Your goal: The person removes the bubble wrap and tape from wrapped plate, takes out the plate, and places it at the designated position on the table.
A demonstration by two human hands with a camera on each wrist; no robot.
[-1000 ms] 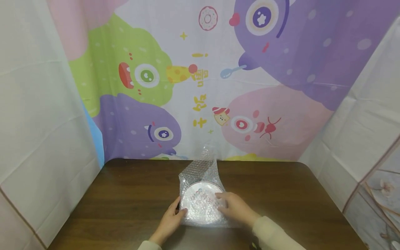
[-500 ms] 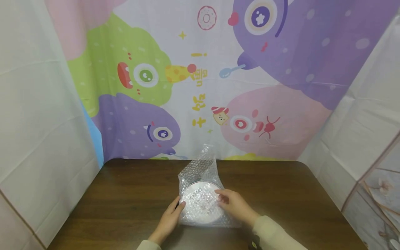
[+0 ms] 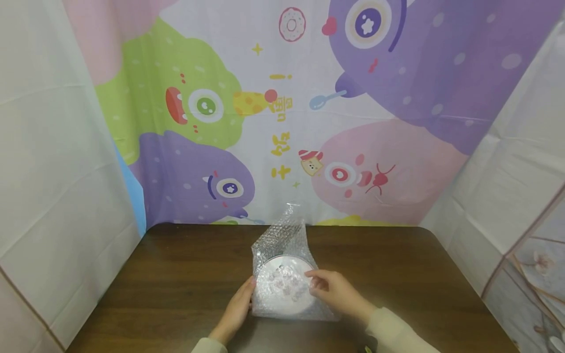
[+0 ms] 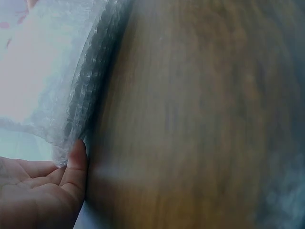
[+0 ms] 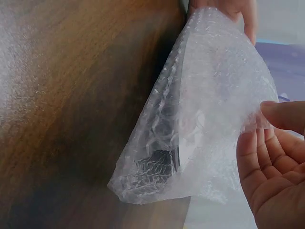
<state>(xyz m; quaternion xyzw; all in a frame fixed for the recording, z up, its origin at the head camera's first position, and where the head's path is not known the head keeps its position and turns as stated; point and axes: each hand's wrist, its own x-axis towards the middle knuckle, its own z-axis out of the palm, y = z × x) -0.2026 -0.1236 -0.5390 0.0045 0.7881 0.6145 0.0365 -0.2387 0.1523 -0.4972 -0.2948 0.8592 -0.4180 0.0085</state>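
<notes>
A round white plate (image 3: 282, 294) with a dark rim line and small printed figures lies inside a clear bubble wrap bag (image 3: 291, 235). My left hand (image 3: 237, 308) holds the bag's left edge; in the left wrist view its fingers (image 4: 76, 164) meet a corner of the wrap. On the other side my right hand (image 3: 333, 291) pinches the bubble wrap near the plate's right rim. The right wrist view shows the thumb (image 5: 283, 114) on one face of the film and the curled fingers beneath. Some dark material (image 5: 162, 162) shows through the wrap there.
The dark brown wooden table (image 3: 190, 274) lies under everything. A curtain with printed cartoon monsters (image 3: 198, 98) hangs behind it, and pale fabric (image 3: 57, 147) hangs at the left side. A small dark item (image 3: 368, 343) shows beside the right sleeve.
The left thumb has drawn back from the plate's face to the bag's left side. My right fingers have come together on the film at the right rim. The bag stays in nearly the same place.
</notes>
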